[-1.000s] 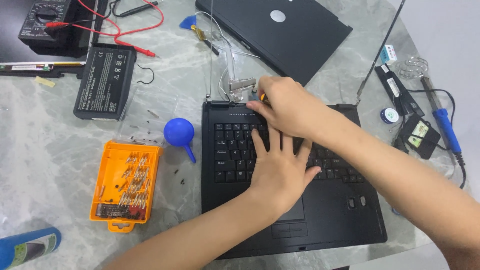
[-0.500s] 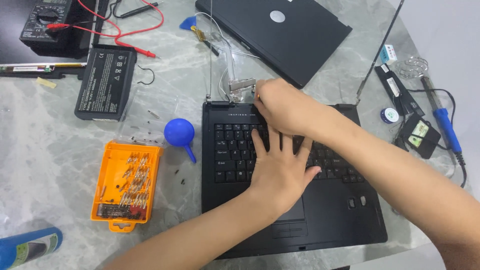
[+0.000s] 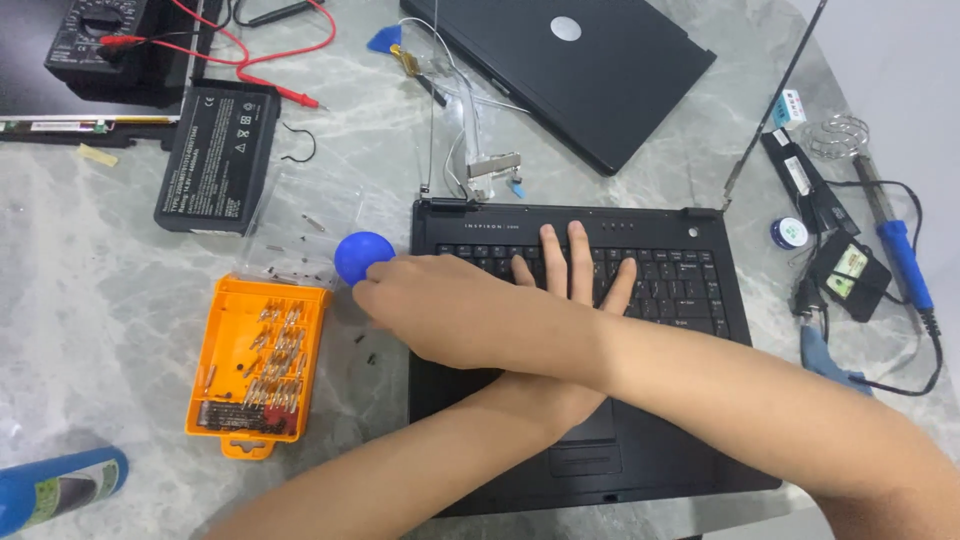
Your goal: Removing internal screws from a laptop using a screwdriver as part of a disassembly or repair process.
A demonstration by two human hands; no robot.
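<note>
Now the laptop base (image 3: 640, 400) is pressed flat at the keys by the spread, empty left hand (image 3: 570, 275). The right hand (image 3: 420, 300), loosely curled, is stretched toward nine o'clock, almost touching the blue blower ball (image 3: 360, 255); whether anything is pinched cannot be told. A careful grab seems needed next.

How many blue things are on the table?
6 that I can see: a round bulb by the right hand, a pick up top, a can bottom left, and a soldering-iron handle, small tin and tool right.
</note>
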